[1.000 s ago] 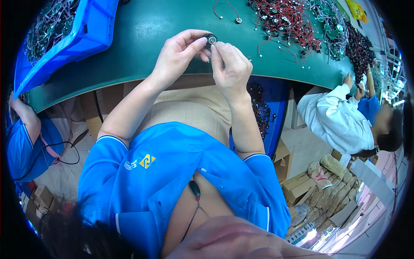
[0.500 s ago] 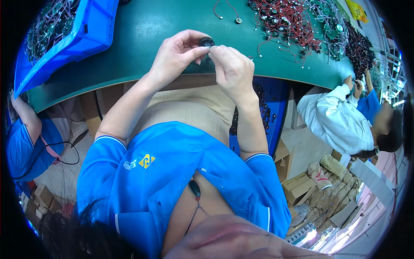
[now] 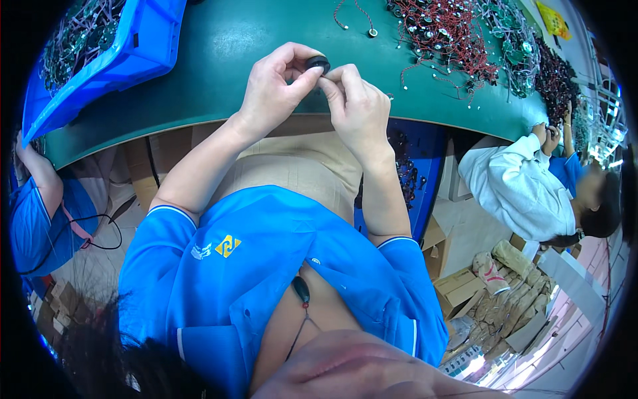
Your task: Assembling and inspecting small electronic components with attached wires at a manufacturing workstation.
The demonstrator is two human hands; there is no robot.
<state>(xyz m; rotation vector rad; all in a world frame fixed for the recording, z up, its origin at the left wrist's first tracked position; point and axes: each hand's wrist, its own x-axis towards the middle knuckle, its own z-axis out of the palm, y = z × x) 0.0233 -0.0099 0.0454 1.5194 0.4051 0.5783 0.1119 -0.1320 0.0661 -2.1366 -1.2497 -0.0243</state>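
Between the thumb and fingers of my left hand point(image 3: 276, 80) is a small round black part point(image 3: 318, 63), held above the near edge of the green table point(image 3: 246, 40). Close against its right side, my right hand point(image 3: 357, 100) has its thumb and fingertips pinched together. Whatever those right fingertips grip, if anything, is too small or hidden to make out. Further back on the table lies a twisted red wire lead point(image 3: 357, 14) with a small round silver end.
A blue bin point(image 3: 143, 50) of green boards and wires stands at left. Red wire leads point(image 3: 445, 36) and green boards with pale wires point(image 3: 512, 50) are heaped at right. A blue container point(image 3: 425, 173) sits below the table edge. Co-workers sit on both sides, one in a pale jacket point(image 3: 512, 176).
The black part has tilted and shows more of its round side. My right fingers have shifted slightly and their grouping has changed; both hands stay in nearly the same place.
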